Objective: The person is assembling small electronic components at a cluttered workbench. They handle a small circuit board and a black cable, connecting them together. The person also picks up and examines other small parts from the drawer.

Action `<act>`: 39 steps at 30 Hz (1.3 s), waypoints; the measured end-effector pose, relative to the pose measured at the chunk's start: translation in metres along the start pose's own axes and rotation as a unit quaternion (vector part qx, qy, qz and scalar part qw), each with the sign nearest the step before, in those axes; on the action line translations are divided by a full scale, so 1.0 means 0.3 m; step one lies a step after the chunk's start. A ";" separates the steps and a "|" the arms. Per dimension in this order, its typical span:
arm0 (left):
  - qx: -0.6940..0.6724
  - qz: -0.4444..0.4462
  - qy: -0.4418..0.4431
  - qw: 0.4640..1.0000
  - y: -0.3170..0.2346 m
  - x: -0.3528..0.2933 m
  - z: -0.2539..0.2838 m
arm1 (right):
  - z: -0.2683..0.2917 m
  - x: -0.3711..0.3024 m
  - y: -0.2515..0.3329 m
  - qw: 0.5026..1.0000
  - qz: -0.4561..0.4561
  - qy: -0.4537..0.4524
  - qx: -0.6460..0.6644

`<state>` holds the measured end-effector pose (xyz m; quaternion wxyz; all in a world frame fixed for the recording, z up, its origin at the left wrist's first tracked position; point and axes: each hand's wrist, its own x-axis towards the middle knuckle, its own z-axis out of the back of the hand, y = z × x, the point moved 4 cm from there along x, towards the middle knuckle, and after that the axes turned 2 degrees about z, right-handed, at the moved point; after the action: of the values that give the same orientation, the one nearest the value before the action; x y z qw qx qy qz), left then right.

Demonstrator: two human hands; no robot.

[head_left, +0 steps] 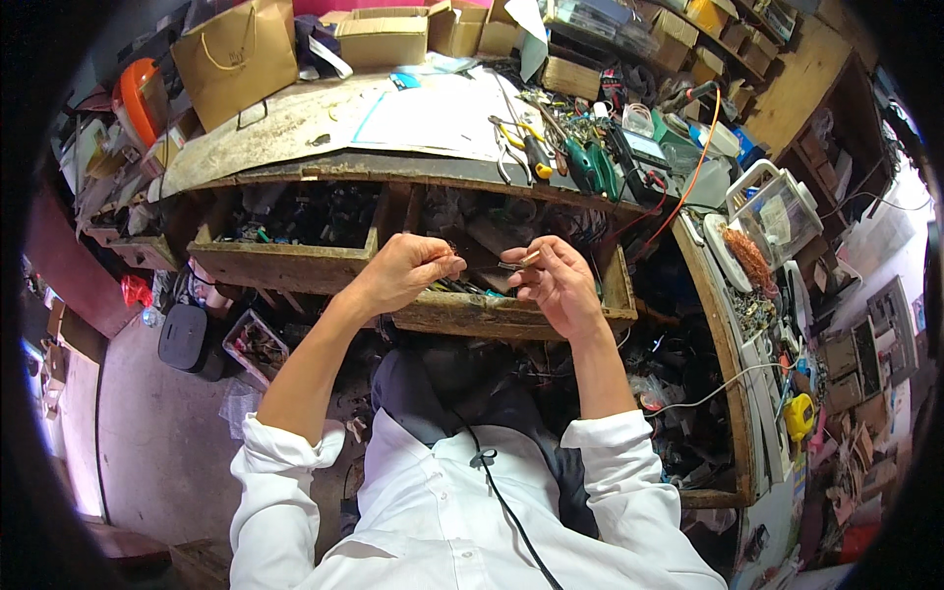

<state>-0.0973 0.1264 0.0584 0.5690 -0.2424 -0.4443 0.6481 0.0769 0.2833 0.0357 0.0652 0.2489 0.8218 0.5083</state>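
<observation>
Wooden drawer [285, 264] of black parts [305, 211] near left hand [408, 270], its fingers closed; right hand [562, 285] with fingers around tan piece [532, 259]

A narrow gap parted the left grip [425, 270] from the right grip [551, 277] above the drawer [492, 317], whose front wall rose beneath. Beyond, the table [265, 146] offered a flat stretch leftward; a screwdriver [537, 155] and green-handled tools [580, 167] crowded its right.
</observation>
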 end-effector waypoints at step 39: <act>0.114 -0.032 -0.104 0.987 -0.031 -0.021 0.090 | -0.043 0.062 -0.063 0.973 -0.004 0.012 -0.229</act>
<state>-0.1132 0.1120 0.0782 0.5638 -0.0930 -0.4316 0.6980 0.0496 0.2750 0.0280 0.1127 0.2182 0.6854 0.6855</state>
